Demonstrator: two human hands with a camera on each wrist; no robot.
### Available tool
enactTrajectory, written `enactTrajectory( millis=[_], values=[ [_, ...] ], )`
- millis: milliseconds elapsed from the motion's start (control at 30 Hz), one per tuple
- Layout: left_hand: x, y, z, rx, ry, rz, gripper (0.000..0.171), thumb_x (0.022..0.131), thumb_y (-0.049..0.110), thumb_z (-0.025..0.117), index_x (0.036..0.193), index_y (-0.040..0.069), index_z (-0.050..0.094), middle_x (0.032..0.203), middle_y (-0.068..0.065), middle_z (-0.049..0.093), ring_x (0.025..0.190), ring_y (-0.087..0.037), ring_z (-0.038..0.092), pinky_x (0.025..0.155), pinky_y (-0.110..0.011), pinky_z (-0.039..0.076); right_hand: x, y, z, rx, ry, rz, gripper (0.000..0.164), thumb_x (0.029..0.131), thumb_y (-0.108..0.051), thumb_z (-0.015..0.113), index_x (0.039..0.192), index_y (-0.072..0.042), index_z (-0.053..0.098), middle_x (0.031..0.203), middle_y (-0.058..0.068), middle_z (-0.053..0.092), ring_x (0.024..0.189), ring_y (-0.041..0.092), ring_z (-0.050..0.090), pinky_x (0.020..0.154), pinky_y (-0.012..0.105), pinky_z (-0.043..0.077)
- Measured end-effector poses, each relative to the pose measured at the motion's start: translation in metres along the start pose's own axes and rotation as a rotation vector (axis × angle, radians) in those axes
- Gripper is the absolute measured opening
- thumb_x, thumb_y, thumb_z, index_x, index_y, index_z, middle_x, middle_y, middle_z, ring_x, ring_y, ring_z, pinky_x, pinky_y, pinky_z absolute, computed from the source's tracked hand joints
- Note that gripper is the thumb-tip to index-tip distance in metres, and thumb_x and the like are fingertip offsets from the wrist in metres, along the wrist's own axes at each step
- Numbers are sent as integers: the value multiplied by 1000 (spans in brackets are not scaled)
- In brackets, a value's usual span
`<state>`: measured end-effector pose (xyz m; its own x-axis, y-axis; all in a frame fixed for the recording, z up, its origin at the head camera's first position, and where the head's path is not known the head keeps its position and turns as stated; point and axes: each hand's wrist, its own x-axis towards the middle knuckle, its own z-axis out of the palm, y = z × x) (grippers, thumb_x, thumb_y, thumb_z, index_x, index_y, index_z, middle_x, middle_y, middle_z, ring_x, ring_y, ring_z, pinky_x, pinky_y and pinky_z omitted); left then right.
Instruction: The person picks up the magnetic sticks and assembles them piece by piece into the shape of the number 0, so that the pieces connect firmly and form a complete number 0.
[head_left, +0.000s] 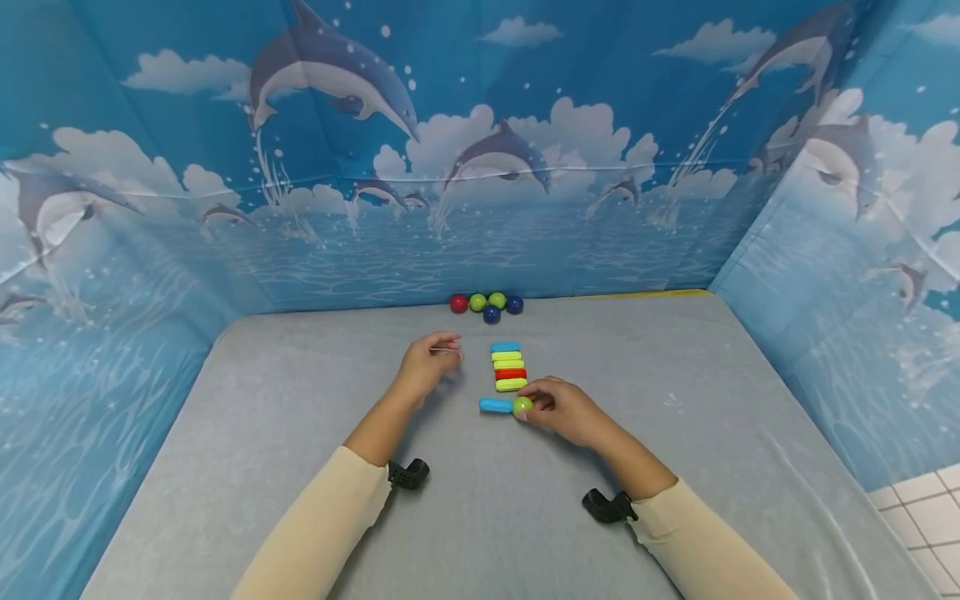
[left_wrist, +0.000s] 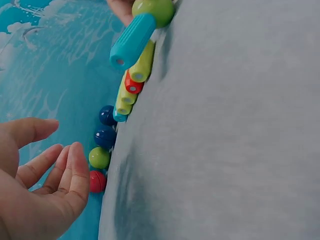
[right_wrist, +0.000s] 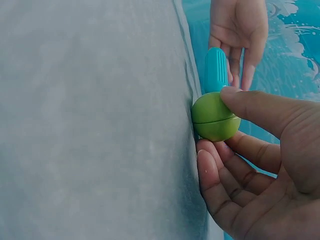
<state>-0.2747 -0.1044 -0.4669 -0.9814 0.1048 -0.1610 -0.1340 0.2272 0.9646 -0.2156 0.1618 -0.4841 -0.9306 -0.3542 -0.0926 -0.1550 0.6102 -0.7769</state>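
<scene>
My right hand (head_left: 566,411) pinches a green ball (right_wrist: 216,117) between thumb and fingers, low over the grey cloth. A blue ribbed stick (head_left: 496,406) joins or touches the ball and points left. My left hand (head_left: 427,367) is in the air to the left of the sticks, its fingers loosely bent and holding nothing; in the left wrist view its thumb and fingertips stand apart. Just beyond the right hand lies a column of short sticks: a blue one (head_left: 505,347), several yellow-green ones (head_left: 512,385) and a red one (head_left: 511,374).
Near the back edge of the grey-covered table (head_left: 300,467) sit a red ball (head_left: 458,303), two green balls (head_left: 477,302) and two dark blue balls (head_left: 491,314). A dolphin-print curtain (head_left: 337,242) rises behind and along both sides. Black wrist mounts (head_left: 408,474) stick out from both sleeves.
</scene>
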Motion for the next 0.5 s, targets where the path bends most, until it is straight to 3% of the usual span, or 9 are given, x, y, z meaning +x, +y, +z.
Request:
enactTrajectory(
  millis=[167,500],
  values=[
    [15,3,6,-11,-4,19,47,94,18,68,140,9,59,131,-10,64,111,-26,66,99,-45,55,-2,1,0,8,-4,20,33,91,-26,76,121,-14,70,114,3,65,95,13,61,85,33,53],
    [45,-1,17,-38,27,20,46,95,11,66,139,7,59,128,-12,62,110,-26,65,98,-43,55,-5,-1,0,-3,-7,18,33,92,-28,75,123,-16,70,112,1,66,96,13,62,86,33,54]
  ],
)
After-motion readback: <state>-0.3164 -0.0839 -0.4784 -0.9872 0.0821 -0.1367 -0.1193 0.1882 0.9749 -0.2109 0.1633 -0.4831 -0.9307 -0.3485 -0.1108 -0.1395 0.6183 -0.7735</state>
